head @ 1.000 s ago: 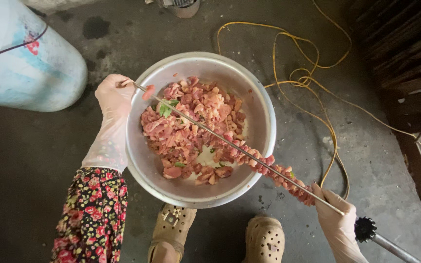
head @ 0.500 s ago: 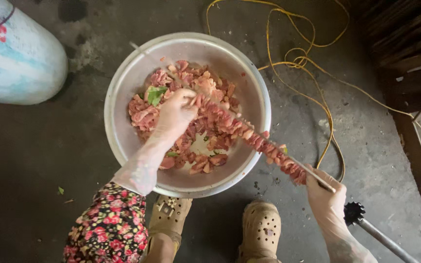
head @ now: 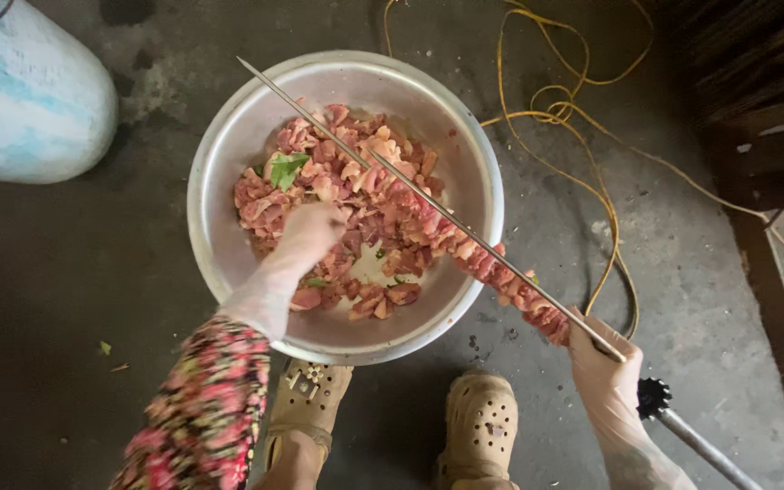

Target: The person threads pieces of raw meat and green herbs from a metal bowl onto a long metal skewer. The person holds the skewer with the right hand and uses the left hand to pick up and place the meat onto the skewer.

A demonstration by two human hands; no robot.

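A wide metal bowl (head: 229,163) sits on the concrete floor, filled with raw pink meat pieces (head: 356,172) and a green leaf (head: 285,169). My left hand (head: 312,230), in a thin glove, reaches down into the meat with fingers curled on pieces. My right hand (head: 602,367), also gloved, grips the near end of a long metal skewer (head: 319,113). The skewer slants across the bowl, its bare tip over the far left rim. Several meat pieces (head: 510,286) are threaded along its lower half, close to my right hand.
A pale blue and white barrel (head: 20,100) lies at the upper left. A yellow cord (head: 583,118) coils on the floor right of the bowl. My tan clogs (head: 478,422) stand below the bowl. A metal rod with a dark toothed head (head: 673,419) lies at lower right. Dark wooden boards (head: 755,100) line the right side.
My left hand left the skewer's tip and dropped into the meat in the bowl. The skewer's tip is now bare and points toward the far left rim.
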